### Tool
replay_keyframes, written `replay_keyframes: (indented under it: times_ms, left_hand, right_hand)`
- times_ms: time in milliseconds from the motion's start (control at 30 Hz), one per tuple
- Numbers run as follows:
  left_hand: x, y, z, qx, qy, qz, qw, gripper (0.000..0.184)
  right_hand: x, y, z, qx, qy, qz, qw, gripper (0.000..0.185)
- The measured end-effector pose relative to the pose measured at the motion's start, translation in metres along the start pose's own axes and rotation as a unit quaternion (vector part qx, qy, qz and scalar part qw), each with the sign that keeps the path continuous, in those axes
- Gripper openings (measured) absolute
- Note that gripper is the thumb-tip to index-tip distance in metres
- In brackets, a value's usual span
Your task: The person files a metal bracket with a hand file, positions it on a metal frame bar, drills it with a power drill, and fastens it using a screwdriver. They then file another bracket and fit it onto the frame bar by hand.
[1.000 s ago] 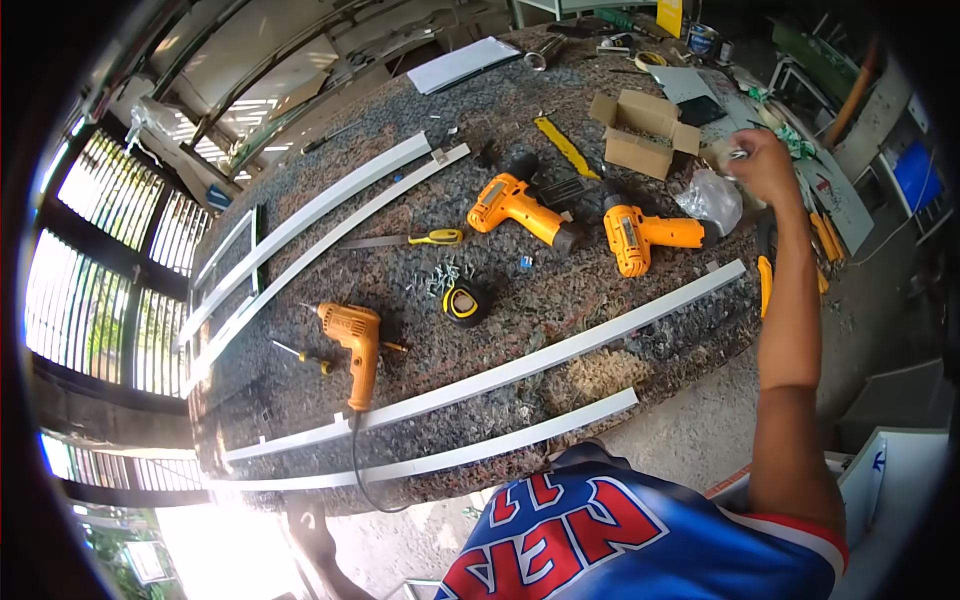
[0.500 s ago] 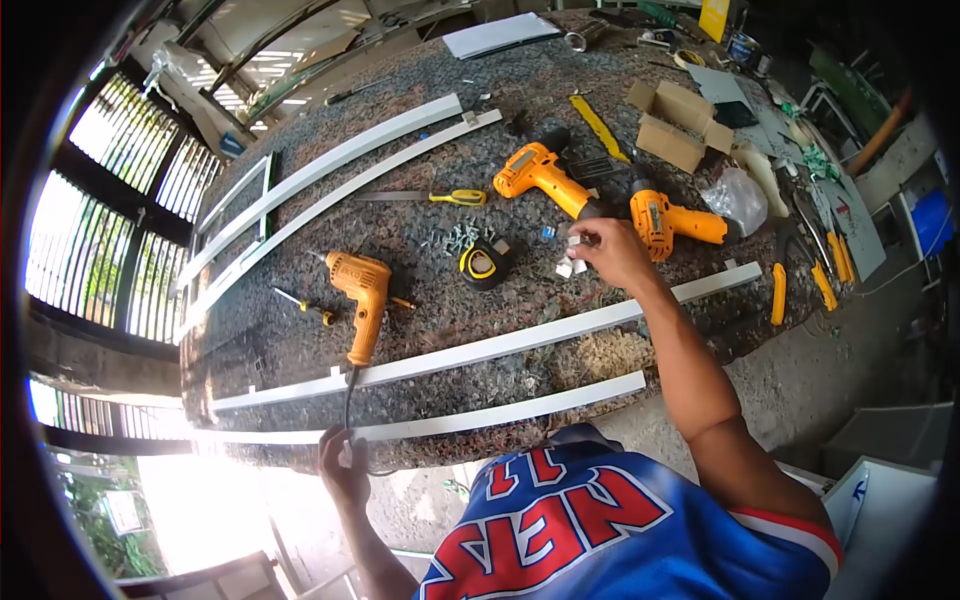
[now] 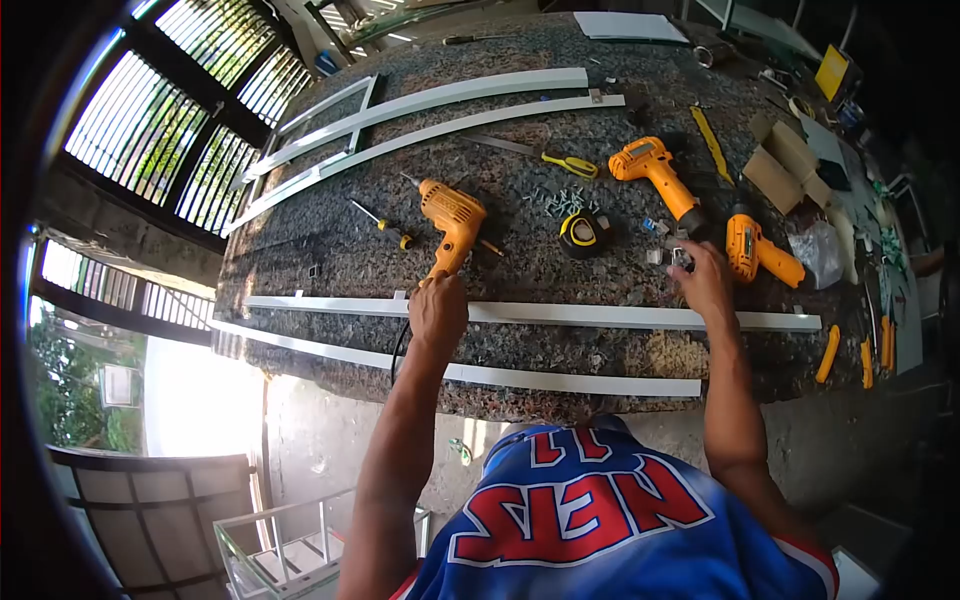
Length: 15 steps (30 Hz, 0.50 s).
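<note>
My left hand [image 3: 438, 308] is closed around the lower end of the handle of an orange corded drill [image 3: 452, 218]; most of its fingertips are hidden. The drill lies on its side, its bit pointing to the upper left. My right hand [image 3: 706, 284] has its fingers pinched on a small pale bracket-like piece [image 3: 684, 260] over the table. Another small pale piece [image 3: 655, 257] is just beside the fingertips. Close by on the right is an orange cordless drill [image 3: 760, 250], and above lies a second cordless drill [image 3: 655, 178].
White metal strips [image 3: 560, 314] run across the speckled table [image 3: 520, 270] near its front edge. A tape measure [image 3: 580, 233], loose screws [image 3: 558, 202], a yellow-handled screwdriver [image 3: 570, 165] and a smaller screwdriver [image 3: 385, 227] lie mid-table. An open cardboard box [image 3: 785, 168] stands to the right.
My left hand has moved from the table's front edge up to the corded drill's handle. My right hand stays by the small pieces. The view has turned and shifted.
</note>
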State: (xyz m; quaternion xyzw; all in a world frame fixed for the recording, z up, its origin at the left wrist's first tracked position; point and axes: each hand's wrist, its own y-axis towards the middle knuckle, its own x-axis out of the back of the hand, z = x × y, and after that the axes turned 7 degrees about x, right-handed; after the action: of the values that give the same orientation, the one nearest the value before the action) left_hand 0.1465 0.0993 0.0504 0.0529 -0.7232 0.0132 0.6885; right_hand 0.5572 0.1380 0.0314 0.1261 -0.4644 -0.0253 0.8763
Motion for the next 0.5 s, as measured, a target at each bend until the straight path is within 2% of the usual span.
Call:
replay_keyframes:
  times_ms: [100, 167, 200, 333, 433, 500]
  left_hand:
    - [0.010, 0.011, -0.011, 0.045, 0.054, 0.048, 0.996, 0.017]
    - [0.009, 0.017, -0.015, 0.043, 0.075, 0.048, 0.995, 0.019]
    - [0.009, 0.023, -0.016, 0.046, 0.093, 0.091, 0.990, 0.019]
    - [0.008, 0.046, -0.021, 0.033, 0.165, 0.210, 0.963, 0.027]
    - [0.022, 0.051, -0.034, 0.024, 0.226, 0.270, 0.936, 0.027]
    - [0.013, 0.056, -0.031, 0.013, 0.229, 0.259, 0.938, 0.027]
  right_hand:
    - [0.008, -0.008, -0.010, -0.054, 0.023, -0.054, 0.997, 0.044]
    - [0.015, -0.012, -0.011, -0.072, 0.058, -0.079, 0.993, 0.042]
    - [0.017, -0.012, -0.008, -0.100, 0.042, -0.056, 0.993, 0.042]
    - [-0.005, -0.004, -0.017, -0.047, 0.177, -0.144, 0.972, 0.042]
    - [-0.009, -0.009, -0.016, -0.051, 0.151, -0.162, 0.974, 0.037]
    - [-0.009, -0.010, -0.016, -0.036, 0.158, -0.176, 0.971, 0.027]
